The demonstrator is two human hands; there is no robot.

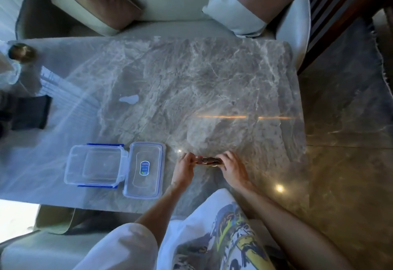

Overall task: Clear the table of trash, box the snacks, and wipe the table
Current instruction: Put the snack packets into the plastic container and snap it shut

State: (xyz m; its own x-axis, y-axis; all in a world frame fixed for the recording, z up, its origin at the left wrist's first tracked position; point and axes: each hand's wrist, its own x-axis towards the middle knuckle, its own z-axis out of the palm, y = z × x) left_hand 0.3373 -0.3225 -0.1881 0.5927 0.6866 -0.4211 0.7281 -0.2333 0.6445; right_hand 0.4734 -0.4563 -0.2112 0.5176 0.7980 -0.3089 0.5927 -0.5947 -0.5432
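On the grey marble table (191, 78), near its front edge, my left hand (185, 168) and my right hand (232, 168) together hold a small dark snack packet (208, 160), one hand at each end. To their left stands a clear plastic box (94, 165) with blue clips, with nothing in it. Its clear lid (145, 169) lies flat beside it, carrying a blue label. A small puddle of liquid (129, 99) sits further back on the tabletop.
A dark cloth-like object (32, 112) lies at the table's left edge, with a round brass knob (21, 52) beyond it. A pale sofa (170, 3) with cushions runs behind the table. Glossy stone floor (344, 142) lies to the right.
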